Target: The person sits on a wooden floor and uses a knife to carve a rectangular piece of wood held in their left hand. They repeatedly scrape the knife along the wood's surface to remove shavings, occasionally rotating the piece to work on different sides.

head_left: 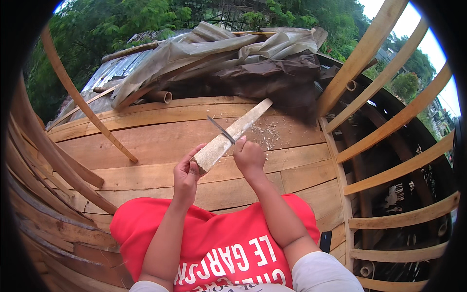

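Note:
A pale squared length of wood (pixel 232 136) slants away from me, its near end raised and its far end by the dark sheet. My left hand (pixel 187 175) grips that near end, thumb and fingers on its sides. A knife (pixel 220 128) lies across the wood's upper face, its dark blade pointing up and left. My right hand (pixel 249 156) is closed around the knife's handle, which the fingers mostly hide. Wood shavings (pixel 266 135) are scattered on the planks just right of the wood.
Wooden planks (pixel 146 138) form the floor. Upright slats (pixel 396 175) line the right side, and curved boards (pixel 58 160) stand at the left. Beyond the floor are a crumpled grey tarp (pixel 194 56), a brown sheet (pixel 277 80) and a bamboo pole end (pixel 167 97). Red cloth (pixel 219 219) covers my lap.

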The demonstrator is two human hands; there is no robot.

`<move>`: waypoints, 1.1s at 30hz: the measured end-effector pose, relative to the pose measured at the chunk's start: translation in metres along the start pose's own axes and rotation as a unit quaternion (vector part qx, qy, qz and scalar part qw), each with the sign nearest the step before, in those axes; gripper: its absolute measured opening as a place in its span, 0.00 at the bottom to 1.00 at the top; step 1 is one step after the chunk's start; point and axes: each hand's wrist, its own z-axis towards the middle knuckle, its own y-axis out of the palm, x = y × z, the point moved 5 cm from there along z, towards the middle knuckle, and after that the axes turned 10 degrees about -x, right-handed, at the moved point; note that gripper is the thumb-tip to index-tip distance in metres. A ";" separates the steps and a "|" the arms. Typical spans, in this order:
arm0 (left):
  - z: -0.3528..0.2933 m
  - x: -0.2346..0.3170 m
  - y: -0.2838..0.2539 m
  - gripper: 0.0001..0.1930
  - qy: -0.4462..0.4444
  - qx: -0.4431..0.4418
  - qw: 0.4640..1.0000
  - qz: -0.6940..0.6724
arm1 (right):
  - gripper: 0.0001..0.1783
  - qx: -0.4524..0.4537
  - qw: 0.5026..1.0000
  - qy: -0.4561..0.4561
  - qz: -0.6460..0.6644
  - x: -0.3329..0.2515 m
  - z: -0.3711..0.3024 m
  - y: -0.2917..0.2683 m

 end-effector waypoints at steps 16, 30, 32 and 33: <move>0.001 0.000 0.001 0.31 -0.009 0.021 1.000 -0.003 | 0.30 -0.010 0.999 0.053 0.002 0.021 0.008 0.007; -0.001 0.000 0.000 0.30 -0.008 0.023 1.000 -0.009 | 0.31 0.018 1.000 -0.011 0.005 0.021 0.009 0.015; -0.001 -0.005 0.006 0.30 -0.010 0.020 1.000 -0.011 | 0.31 0.035 0.999 0.030 0.008 0.038 0.017 0.016; 0.001 -0.006 0.007 0.31 -0.008 0.019 1.000 -0.011 | 0.31 0.044 0.998 0.048 0.010 0.041 0.020 0.016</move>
